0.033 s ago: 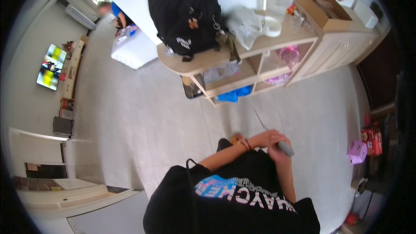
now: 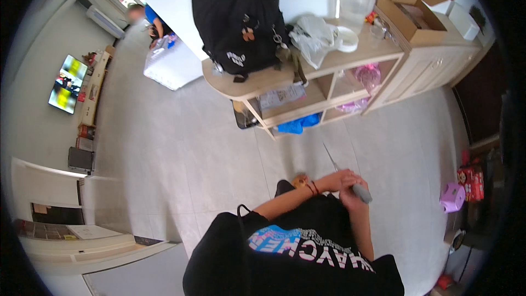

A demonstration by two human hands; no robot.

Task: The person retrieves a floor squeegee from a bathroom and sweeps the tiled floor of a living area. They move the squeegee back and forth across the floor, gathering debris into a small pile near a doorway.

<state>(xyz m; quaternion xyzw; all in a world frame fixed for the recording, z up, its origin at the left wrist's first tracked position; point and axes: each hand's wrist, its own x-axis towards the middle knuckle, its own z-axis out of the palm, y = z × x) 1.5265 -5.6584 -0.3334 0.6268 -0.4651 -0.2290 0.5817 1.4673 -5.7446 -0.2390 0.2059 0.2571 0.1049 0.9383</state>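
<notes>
Your right hand [image 2: 350, 185] is clenched around the grey handle of a knife [image 2: 346, 175], its thin blade pointing up toward eleven o'clock over the pale tiled floor [image 2: 181, 153]. Your left hand [image 2: 335, 178] reaches across and lies against the right one at the handle; whether its grip closes on anything, I cannot tell. Up at twelve o'clock stands a wooden shelf unit [image 2: 307, 74], with a black backpack [image 2: 238, 19] on top.
</notes>
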